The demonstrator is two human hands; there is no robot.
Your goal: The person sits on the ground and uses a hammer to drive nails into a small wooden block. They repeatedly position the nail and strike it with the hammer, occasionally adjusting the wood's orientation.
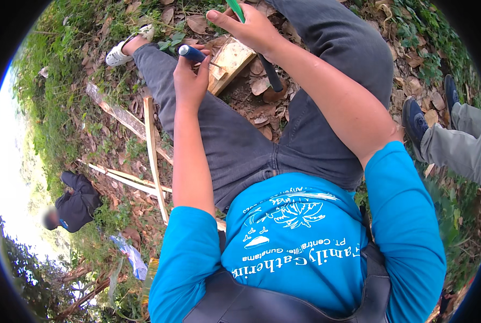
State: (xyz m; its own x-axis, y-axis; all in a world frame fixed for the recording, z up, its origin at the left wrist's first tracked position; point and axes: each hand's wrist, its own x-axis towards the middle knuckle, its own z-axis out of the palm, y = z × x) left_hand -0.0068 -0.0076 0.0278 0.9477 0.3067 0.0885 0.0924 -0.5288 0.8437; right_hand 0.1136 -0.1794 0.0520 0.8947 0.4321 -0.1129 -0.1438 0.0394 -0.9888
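My left hand (191, 81) is closed around a chisel (191, 53) with a blue handle and a pale end cap. Its thin metal shank slants down onto a pale wooden block (239, 54), where a small chip or cut patch shows by the tip. Above and to the right, my right hand (254, 29) grips a tool with a green shaft (235, 7) and a black grip end (271, 74), likely a hammer. The top of that tool lies outside the picture. The block rests on the ground between my spread legs.
Long wooden strips (153, 156) and a rough plank (123, 119) lie crossed on the leafy ground to my left. Farther left a person in dark clothes (79, 202) bends low. At right stand another person's legs in grey trousers (455, 145). Some plastic litter (131, 257) lies lower left.
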